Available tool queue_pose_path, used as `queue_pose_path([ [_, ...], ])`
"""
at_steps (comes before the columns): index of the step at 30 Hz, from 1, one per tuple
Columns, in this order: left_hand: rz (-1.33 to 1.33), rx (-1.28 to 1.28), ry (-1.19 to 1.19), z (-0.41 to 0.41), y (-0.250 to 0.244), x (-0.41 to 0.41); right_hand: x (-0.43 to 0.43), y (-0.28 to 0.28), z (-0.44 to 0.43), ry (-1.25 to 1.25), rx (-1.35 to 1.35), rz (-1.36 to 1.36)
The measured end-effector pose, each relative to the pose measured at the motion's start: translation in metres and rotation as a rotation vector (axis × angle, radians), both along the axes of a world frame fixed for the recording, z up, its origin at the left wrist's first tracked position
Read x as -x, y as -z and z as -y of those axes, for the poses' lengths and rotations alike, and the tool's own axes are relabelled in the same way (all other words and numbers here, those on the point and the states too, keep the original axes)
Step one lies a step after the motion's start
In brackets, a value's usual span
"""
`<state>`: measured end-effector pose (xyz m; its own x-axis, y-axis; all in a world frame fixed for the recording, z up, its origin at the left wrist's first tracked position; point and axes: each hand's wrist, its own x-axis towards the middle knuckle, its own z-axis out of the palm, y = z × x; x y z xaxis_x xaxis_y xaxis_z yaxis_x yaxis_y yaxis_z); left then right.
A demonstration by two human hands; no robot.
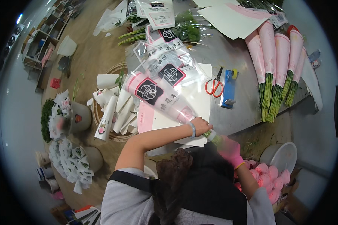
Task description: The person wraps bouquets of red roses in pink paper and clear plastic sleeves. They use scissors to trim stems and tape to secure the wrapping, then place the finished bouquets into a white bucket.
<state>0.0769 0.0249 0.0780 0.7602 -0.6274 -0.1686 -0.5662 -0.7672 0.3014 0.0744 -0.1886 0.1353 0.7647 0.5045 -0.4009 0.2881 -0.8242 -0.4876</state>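
A wrapped bunch of flowers in a pink-and-clear printed sleeve lies aslant over the table, its wide end at the upper left. My bare left hand, with a bracelet at the wrist, is closed around its narrow end. Green stems stick out below that grip, with a whitish band around them. My right hand, in a pink glove, holds the stem ends and is blurred. Under the bunch are white and pink paper sheets and more clear printed sleeves. The flower heads inside cannot be made out.
Red-handled scissors and a blue tape dispenser lie right of the paper. Several pink-wrapped bunches rest at the table's right edge. Rolled paper wraps fill a round basket at left. Buckets of white-wrapped flowers stand beyond it.
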Motion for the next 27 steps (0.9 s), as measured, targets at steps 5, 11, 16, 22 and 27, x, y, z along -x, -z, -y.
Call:
queue_pose_path([
  [5,0.152,0.039,-0.031,0.005,0.006,0.003,-0.005,0.007,0.009,0.077,-0.083,-0.166],
  [11,0.146,0.101,0.014,0.012,0.007,0.012,0.024,0.029,0.012,0.098,-0.194,0.008],
  [16,0.143,0.081,-0.030,0.018,0.009,0.014,0.023,0.024,0.006,0.109,-0.136,-0.016],
  [22,0.119,0.092,-0.020,0.018,0.011,0.014,0.021,0.025,0.007,0.080,-0.107,-0.036],
  [27,0.011,0.005,-0.062,0.022,0.017,-0.003,-0.006,0.024,0.017,-0.049,-0.114,-0.173],
])
